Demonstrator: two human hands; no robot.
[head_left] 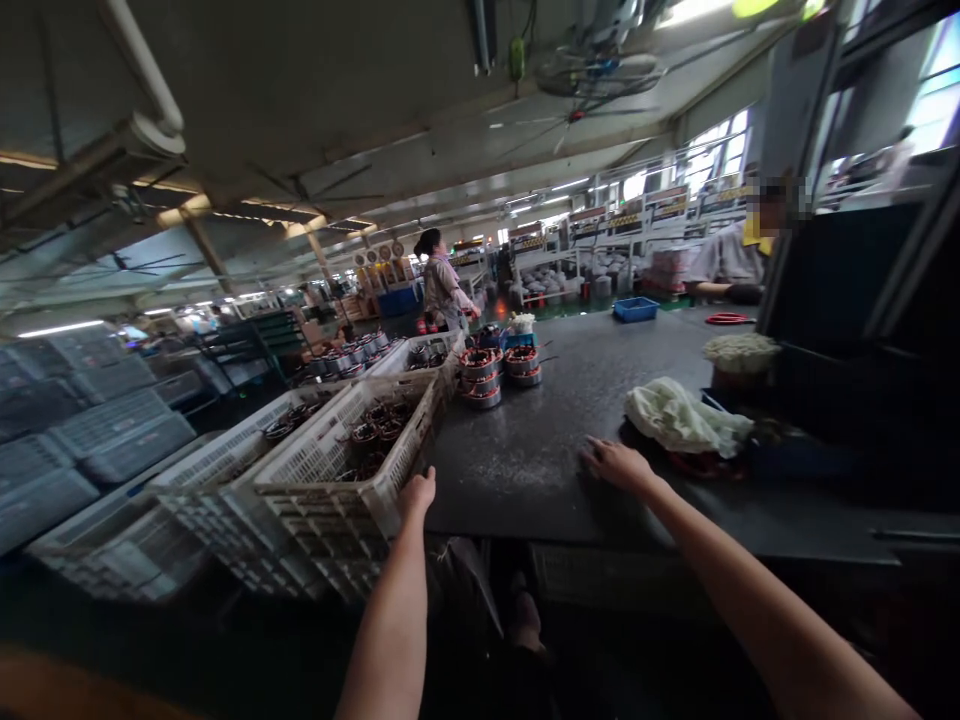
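Observation:
At the near right corner of a white plastic crate (322, 487), my left hand (418, 492) is closed, by the table's left edge. Its fingers are partly hidden, and I cannot make out whether they grip the crate rim. My right hand (619, 466) reaches over the dark tabletop (510, 440) with its fingers stretched out and nothing visible in them. Several wound motor stators (480, 375) with orange-red coils stand stacked at the table's left side. To the right of my right hand lies a crumpled pale cloth or bag (686, 415), over something reddish.
More white crates (217, 460) holding dark coil parts line the left. A blue tray (635, 309), red-handled tool (729, 318) and bundle of whitish strands (741, 352) lie on the table. One person (444, 280) stands beyond it; another person (724, 262) is at the far right.

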